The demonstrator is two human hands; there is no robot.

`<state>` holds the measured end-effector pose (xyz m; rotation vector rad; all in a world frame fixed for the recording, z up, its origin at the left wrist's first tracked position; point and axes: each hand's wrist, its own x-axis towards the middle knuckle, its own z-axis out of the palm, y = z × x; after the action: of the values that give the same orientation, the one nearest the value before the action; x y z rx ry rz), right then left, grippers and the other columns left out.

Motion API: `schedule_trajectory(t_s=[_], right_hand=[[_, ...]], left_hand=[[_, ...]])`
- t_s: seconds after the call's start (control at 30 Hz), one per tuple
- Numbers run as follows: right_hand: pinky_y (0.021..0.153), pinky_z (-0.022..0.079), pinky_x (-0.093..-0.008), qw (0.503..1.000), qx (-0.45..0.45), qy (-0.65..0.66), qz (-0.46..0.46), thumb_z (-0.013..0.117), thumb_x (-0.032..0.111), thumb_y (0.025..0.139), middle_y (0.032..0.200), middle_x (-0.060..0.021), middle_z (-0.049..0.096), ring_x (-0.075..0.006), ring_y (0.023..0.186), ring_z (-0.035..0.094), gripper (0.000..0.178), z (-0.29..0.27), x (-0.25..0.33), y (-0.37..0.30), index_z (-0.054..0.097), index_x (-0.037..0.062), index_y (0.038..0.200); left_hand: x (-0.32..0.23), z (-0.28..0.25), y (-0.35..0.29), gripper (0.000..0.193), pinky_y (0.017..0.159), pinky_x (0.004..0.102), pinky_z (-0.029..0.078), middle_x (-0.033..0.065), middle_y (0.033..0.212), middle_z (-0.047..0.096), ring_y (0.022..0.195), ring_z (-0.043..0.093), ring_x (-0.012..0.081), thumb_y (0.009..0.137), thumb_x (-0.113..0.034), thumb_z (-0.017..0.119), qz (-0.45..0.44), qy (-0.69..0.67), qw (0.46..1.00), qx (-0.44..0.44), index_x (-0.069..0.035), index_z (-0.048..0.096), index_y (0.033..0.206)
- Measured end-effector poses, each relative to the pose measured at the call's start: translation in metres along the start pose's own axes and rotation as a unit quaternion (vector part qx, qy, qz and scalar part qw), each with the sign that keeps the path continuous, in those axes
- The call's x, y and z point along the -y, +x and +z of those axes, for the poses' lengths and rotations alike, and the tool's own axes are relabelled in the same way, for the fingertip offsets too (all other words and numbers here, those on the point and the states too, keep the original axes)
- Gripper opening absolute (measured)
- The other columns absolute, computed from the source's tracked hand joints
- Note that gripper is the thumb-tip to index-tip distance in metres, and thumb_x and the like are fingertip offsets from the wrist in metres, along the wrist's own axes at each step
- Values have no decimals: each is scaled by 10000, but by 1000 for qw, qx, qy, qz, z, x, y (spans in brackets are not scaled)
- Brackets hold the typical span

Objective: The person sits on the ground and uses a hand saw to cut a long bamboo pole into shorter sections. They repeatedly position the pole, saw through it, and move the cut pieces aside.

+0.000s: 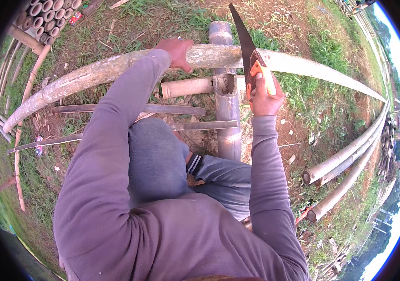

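No box or bin shows; the nearest thing to one is a stack of cut bamboo tubes point(45, 16), hollow ends open and dark, well apart from the fingers. The left hand point(177, 52) reaches forward, arm nearly straight, fingers curled down over the long bamboo pole point(92, 72) that lies across an upright bamboo post point(227, 103). The right hand point(263, 96) is clenched around the orange grip of a hand saw point(247, 44), forearm raised; its dark blade runs up from the fingers and crosses the pole just beside the post. Split bamboo slats point(129, 109) lie on the ground below the left fingers.
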<state>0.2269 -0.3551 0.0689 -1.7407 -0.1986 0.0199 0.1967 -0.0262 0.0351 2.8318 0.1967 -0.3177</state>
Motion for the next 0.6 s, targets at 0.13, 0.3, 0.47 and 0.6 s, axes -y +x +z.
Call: schedule_trajectory(t_s=[0.13,0.3,0.47,0.6], right_hand=[[706,595,-269,1000,-4,18,15,700,154,1067,1134,-136,733,-145,922,694,409,-55,-21,-93,627,-63,1406],[857,664,-345,998,-11,26,50,670,218,1083,1351,-205,668,-269,1197,697,532,-108,-3,-202,543,-93,1495],[625,541,-249,1000,-15,25,2,733,148,1056,1002,-49,738,-86,758,660,326,-15,-35,-17,682,-40,1316],[622,544,-238,998,-3,54,33,729,123,1055,974,-61,739,-77,718,641,366,9,9,1,659,-45,1373]], left_hand=[[4,2,-2,1052,1027,520,560,215,1280,745,1212,703,402,678,-471,919,-16,-18,1000,18,-114,497,1572],[-4,6,-1,1014,1011,519,566,209,1268,748,1170,716,407,684,-463,914,-11,-10,999,29,-100,517,1544],[-9,11,4,1008,1006,520,568,212,1242,751,1163,720,405,677,-475,909,7,-1,1000,-1,-96,529,1530],[-3,-4,0,1028,1017,521,567,201,1241,755,1166,721,397,673,-478,910,-15,-5,1000,16,-102,521,1548]])
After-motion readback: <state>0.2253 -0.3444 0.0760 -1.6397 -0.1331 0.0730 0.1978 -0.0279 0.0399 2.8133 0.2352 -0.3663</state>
